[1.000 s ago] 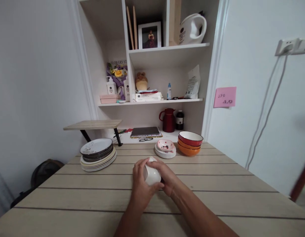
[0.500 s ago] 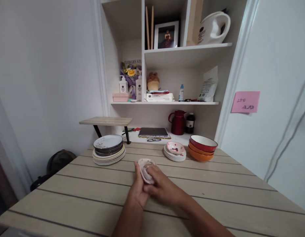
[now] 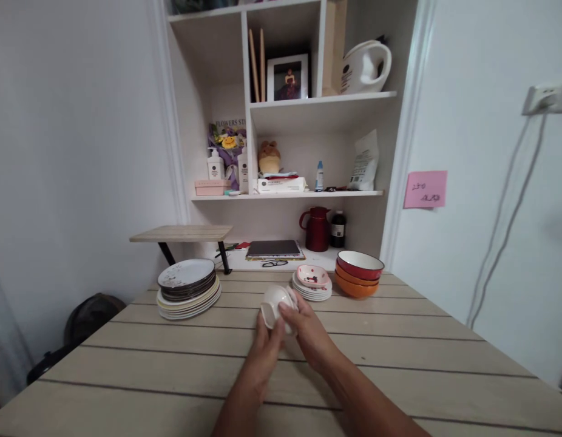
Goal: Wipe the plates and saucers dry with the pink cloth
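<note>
Entry: your left hand (image 3: 266,340) and right hand (image 3: 309,331) meet over the middle of the pale slatted wooden table (image 3: 126,364). Both are closed on one small white ceramic bowl (image 3: 275,302).

Bowl: tilted, with the rounded underside turned up and the rim facing down and to your left. As far as the view shows, only the fingers carry it.

Grip: the left fingers curl under the lower left edge. The right thumb and fingers press on the right side and top. The palms stay apart while the fingertips come close together on the bowl.

Beyond the right hand, just past the bowl, is a stack of small white saucers with a pink patterned dish on top (image 3: 312,281). Just beside that, further right, is a stack of orange bowls capped by a red bowl with a white inside (image 3: 358,274).

Ahead of the left hand and well to its left is a stack of dinner plates, dark-rimmed grey ones over cream ones (image 3: 187,290). Behind those plates stands a low wooden riser on black legs (image 3: 181,233).

Past the table's far edge, straight ahead of both hands, lie a flat dark tablet (image 3: 274,247) and black-framed spectacles (image 3: 274,263). Right of the tablet stand a dark red jug (image 3: 316,229) and a small dark bottle (image 3: 338,227).

Far right of the right hand, a pink sticky note (image 3: 425,189) is on the wall.
</note>
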A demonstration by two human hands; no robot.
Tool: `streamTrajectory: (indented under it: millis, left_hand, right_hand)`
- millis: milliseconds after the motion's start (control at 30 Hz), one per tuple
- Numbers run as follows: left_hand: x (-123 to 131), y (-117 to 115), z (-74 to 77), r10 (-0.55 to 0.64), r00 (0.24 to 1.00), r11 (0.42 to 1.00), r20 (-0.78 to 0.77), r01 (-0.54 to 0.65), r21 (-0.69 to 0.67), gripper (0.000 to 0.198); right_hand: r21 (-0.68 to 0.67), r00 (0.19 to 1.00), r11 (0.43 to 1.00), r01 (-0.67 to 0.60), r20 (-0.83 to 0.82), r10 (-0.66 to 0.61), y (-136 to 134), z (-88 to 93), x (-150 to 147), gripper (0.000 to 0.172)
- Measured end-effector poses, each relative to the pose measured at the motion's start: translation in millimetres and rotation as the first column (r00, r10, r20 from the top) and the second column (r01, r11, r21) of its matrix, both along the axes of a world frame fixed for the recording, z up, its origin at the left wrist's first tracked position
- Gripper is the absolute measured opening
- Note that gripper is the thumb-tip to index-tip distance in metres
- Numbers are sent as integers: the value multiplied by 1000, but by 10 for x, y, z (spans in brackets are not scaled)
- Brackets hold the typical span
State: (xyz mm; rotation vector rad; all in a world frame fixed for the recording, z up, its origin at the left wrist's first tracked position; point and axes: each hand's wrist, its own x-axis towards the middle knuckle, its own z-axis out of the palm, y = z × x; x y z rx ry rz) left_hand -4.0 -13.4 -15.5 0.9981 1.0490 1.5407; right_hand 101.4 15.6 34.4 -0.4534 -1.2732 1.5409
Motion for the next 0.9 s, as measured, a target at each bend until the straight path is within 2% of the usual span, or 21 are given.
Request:
streamTrajectory:
  millis: [33,100,167,200,267,333,400,467,533,667,733,800,867,900]
  left_hand:
    - [17,25,-31,163,969,985,-183,-150,83,84]
    - [42,56,-55,434,791,892,-432,-311,328,87]
    - [57,53,-28,594,620,790,-513,-330,517,87]
    - [62,41,-2,638,569,754,-518,-325,570,86]
    - [71,6,55,670,537,723,-513,-314,615,87]
    - [80,-29,101,667,571,714,-479,-303,632,89]
    - [86,-56,130,626,645,721,-438,-265,640,85]
    - [88,-76,154,536,730,757,-424,-194,624,77]
    - [90,-96,183,441,800,805,-407,-152,573,70]
    - [104,-150,256,355,921,887,-158,-279,367,69]
    - [107,-172,282,306,948,919,-87,-270,289,72]
    - [93,-176,285,267,962,933,-53,-245,265,74]
    - [55,-161,263,225,971,952,78,-236,197,68]
    - [27,-148,245,175,966,973,189,-200,119,64]
  right_hand:
    - [-83,996,997,0,-91,-8,32,8,7,41]
    - [-194,980,981,6,-195,-44,93,18,25,45]
    - [-249,972,968,30,-218,-86,131,25,45,45]
    - [-266,972,963,39,-213,-98,137,30,55,43]
    - [-295,979,955,26,-186,-84,123,49,71,40]
    - [-327,988,944,-49,-157,-3,88,79,85,38]
    - [-348,983,925,-152,-151,105,45,111,93,36]
    - [-357,973,911,-205,-171,151,7,129,88,35]
    - [-389,973,900,-196,-189,130,-26,126,66,35]
    - [-403,968,888,-220,-202,149,-83,76,4,42]
    - [-315,972,924,-215,-160,172,-107,45,-9,47]
    - [-182,986,969,-168,-45,162,-128,9,-11,52]
    - [28,978,989,-147,155,141,-150,-42,-23,55]
    - [158,954,974,-160,278,112,-163,-74,-38,59]
